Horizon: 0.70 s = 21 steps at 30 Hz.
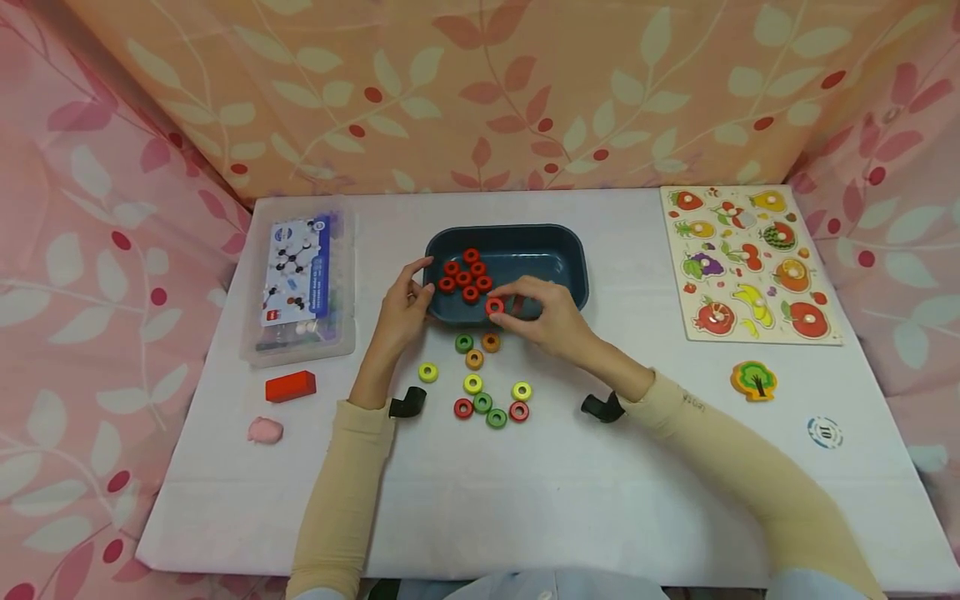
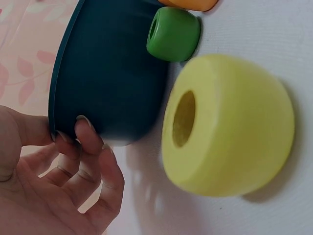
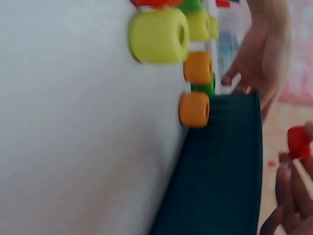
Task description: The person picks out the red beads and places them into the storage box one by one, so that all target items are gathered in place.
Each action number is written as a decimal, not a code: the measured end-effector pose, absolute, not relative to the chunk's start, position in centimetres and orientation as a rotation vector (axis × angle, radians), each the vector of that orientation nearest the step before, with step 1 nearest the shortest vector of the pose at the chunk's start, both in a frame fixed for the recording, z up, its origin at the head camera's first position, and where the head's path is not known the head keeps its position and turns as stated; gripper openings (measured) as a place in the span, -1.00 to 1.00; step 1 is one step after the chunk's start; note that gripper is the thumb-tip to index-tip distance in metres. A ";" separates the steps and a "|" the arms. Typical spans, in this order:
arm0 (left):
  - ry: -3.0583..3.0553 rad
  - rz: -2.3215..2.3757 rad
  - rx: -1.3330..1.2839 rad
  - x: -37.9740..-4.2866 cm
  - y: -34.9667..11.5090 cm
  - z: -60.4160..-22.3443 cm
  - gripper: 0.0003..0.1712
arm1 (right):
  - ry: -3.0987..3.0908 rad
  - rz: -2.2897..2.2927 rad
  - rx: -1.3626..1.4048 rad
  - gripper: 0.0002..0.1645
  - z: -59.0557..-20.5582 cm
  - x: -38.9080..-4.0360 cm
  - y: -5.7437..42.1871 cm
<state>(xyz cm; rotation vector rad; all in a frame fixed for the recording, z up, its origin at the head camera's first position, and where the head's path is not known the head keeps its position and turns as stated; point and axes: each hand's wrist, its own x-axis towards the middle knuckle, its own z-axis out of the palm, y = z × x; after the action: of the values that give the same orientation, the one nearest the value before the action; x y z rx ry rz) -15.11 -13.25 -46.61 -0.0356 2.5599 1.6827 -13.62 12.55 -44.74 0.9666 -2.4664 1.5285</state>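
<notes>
My left hand (image 1: 401, 312) grips the left end of a dark blue tray (image 1: 555, 254), with thumb at the rim and fingertips against the outer wall. Over the tray's front edge, my right hand (image 1: 553, 323) pinches a red bead (image 3: 298, 142) between thumb and fingers. Several more red beads (image 1: 465, 278) lie inside the tray's left half. On the white cloth before the tray are loose beads: a yellow bead (image 2: 234, 127), a green bead (image 2: 178, 36), orange beads (image 3: 194, 110) and red ones (image 1: 457, 407).
At left stand a clear plastic case (image 1: 341, 275), a red block (image 1: 290, 387) and a small pink figure (image 1: 266, 430). A fruit puzzle board (image 1: 720, 308), a tree piece (image 1: 753, 381) and a round "10" chip (image 1: 825, 432) lie at right. Floral curtains (image 1: 480, 100) surround the table.
</notes>
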 end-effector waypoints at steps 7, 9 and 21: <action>2.559 1.688 -0.023 -15.1 -13.3 -46.7 -0.48 | -2.715 1.358 0.768 -0.62 -45.6 -16.3 12.1; 2.557 1.687 -0.023 -15.1 -13.3 -46.7 -0.48 | -2.803 1.304 0.755 -0.60 -45.6 -16.8 11.8; 2.535 1.703 -0.027 -15.1 -13.3 -46.4 -0.47 | -3.126 1.286 0.509 -0.68 -45.7 -19.1 10.9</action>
<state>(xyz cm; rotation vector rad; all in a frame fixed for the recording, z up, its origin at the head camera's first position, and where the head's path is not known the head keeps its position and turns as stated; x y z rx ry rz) -15.10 -13.30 -46.43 -0.0274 2.5350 1.7031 -19.07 10.86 -45.66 0.5093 -3.1261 1.2862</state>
